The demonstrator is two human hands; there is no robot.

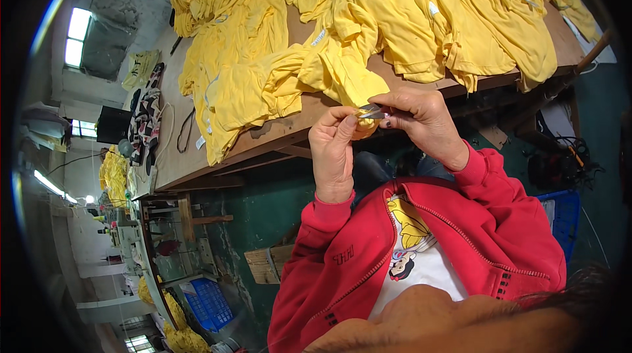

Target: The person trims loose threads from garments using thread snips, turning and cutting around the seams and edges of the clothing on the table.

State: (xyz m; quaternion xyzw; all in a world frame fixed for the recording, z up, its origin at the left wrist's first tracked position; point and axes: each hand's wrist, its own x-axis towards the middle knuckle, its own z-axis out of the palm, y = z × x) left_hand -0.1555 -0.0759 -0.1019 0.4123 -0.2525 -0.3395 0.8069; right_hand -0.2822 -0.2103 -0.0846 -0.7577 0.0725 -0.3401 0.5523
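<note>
Pinched between the thumb and fingers of my left hand [334,149] is an edge of a yellow garment [355,83], which hangs off the front of the table. My right hand [426,124] is closed around small metal thread snips [372,114]. Their pointed blades face left and lie against the pinched cloth, right by my left fingertips. Fingers hide most of the snips' handle. From my hands the garment runs back up onto the tabletop, where it merges with other yellow pieces. Both hands are in front of my chest, just off the table edge.
Heaped yellow garments [461,17] cover much of the brown table [276,130]. A dark patterned cloth [146,119] and a cord [186,130] lie at its left. Below are a blue crate [208,305], a wooden box [268,264] and another blue crate [563,221] at right.
</note>
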